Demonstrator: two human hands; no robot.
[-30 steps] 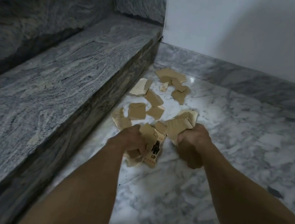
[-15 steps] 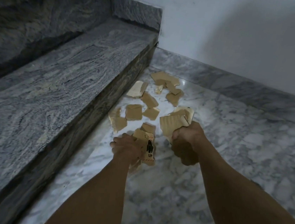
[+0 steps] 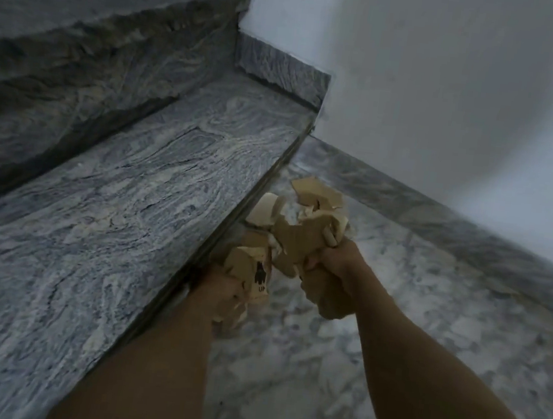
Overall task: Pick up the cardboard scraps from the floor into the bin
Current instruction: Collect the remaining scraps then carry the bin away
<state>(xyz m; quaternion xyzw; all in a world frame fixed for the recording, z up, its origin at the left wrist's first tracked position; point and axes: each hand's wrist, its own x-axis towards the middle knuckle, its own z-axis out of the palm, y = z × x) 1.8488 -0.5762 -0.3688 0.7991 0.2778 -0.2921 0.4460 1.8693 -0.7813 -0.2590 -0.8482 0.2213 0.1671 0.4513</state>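
print: you can read black letters "UP" under a dark pictogram | carrier: cardboard scrap [image 3: 256, 272] that your left hand [image 3: 221, 291] grips | legibility: the pictogram is too blurred for you to make out; letters are partly cut off at the scrap's edge | other text: you find nothing else readable
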